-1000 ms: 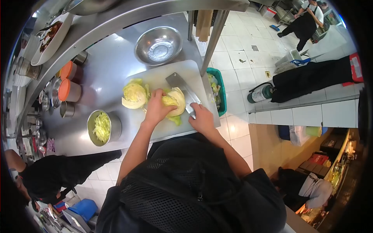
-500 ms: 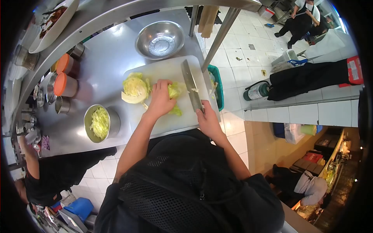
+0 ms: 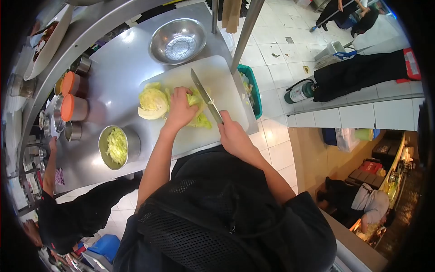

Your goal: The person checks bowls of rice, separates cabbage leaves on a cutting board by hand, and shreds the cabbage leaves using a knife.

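Observation:
My right hand (image 3: 234, 134) is closed round the handle of a cleaver-like knife (image 3: 206, 96), whose blade stands edge-on beside the cabbage. With bent fingers my left hand (image 3: 181, 109) presses a cut piece of cabbage (image 3: 197, 119) onto the white cutting board (image 3: 224, 75). A larger cut cabbage half (image 3: 152, 102) rests at the board's left side, its pale cut face showing. To the left of the board, a metal pot (image 3: 131, 144) holds shredded cabbage (image 3: 117, 146).
Beyond the board sits a metal bowl (image 3: 177, 41). Orange-lidded containers (image 3: 74, 108) stand at the left, under a metal shelf (image 3: 84, 38). A green bin (image 3: 253, 90) is beside the table's right edge. A co-worker (image 3: 79, 208) reaches over the table's left end; other people are farther off.
The cabbage piece under my left hand now lies flatter, with loose leaves showing. My right hand has shifted the knife left, close to it. The co-worker's arm at left reaches farther forward.

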Demonstrator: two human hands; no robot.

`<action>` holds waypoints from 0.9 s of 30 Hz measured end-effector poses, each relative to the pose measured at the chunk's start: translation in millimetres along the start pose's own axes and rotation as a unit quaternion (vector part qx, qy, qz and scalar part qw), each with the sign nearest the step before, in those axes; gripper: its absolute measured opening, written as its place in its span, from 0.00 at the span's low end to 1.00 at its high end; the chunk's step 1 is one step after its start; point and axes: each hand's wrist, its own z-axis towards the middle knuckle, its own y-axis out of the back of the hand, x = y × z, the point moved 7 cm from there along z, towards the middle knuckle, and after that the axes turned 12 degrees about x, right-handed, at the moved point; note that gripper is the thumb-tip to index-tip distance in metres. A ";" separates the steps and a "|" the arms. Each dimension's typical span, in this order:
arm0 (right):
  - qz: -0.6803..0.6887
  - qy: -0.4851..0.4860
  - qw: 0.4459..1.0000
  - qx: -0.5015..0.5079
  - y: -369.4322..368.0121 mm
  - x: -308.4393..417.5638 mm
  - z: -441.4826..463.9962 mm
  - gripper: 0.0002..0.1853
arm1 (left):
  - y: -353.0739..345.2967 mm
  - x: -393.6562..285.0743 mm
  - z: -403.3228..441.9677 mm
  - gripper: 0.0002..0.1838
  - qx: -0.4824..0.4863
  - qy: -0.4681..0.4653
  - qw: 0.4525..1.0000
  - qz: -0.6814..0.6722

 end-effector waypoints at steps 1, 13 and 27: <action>0.000 -0.003 1.000 0.002 -0.1 -0.7 -0.3 0.16 | 0.2 0.4 -1.0 0.25 0.002 0.000 1.000 0.000; 0.003 -0.004 0.999 0.043 2.5 9.8 4.6 0.16 | 4.6 7.9 -7.1 0.24 0.019 -0.003 1.000 -0.012; -0.014 -0.007 1.000 0.014 10.2 0.3 4.1 0.13 | 6.0 25.3 -20.3 0.23 0.013 -0.034 0.995 -0.090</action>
